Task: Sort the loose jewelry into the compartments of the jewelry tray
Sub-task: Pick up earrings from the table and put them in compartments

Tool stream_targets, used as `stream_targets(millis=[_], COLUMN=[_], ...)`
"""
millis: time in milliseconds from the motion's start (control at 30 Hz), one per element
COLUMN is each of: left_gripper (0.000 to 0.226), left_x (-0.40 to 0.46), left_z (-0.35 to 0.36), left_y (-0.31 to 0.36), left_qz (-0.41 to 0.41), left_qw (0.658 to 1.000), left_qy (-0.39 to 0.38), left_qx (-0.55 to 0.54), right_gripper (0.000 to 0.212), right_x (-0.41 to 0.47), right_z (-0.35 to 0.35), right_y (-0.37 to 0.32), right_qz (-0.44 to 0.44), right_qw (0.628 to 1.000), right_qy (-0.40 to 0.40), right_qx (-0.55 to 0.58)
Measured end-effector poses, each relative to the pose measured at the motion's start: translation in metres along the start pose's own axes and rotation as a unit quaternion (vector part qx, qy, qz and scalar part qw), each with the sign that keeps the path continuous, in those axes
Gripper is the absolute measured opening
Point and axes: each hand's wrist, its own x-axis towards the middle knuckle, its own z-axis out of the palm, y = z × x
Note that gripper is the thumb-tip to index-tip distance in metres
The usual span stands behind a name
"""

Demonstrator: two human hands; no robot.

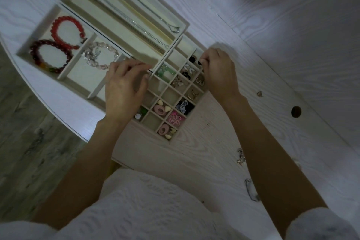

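On the white table (272, 48) we find the jewelry tray (181, 25) largely filled, three loose pieces (240, 157) left outside, right hand (220, 72) pinching a dark earring (199, 62), left hand (124, 85) curled, contents unclear.

Both arms outstretched, left grip (124, 85) and right grip (218, 70) curled.

Head camera looks steeply down, close above the table (272, 25).

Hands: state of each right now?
Left hand: fingers curled at the tray divider; grip cannot be told.
Right hand: pinching a small dark piece.
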Motion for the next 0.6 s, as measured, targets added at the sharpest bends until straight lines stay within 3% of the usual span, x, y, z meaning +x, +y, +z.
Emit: stream_targets(millis=[267,600], left_gripper=[0.023,0.023], left_x=[0.0002,0.0018], left_z=[0.0004,-0.0005], left_y=[0.0003,0.0016], left_qz=[-0.004,-0.012], left_qw=[1.0,1.0], left_qy=[-0.005,-0.009], left_qx=[0.003,-0.009], right_gripper=[0.019,0.015], right_x=[0.0,0.004], right_z=[0.0037,-0.0011], right_y=[0.0031,-0.0011], right_qz=[-0.028,0.018], right_qw=[1.0,1.0], right_qy=[0.003,-0.015], right_qx=[-0.008,0.014])
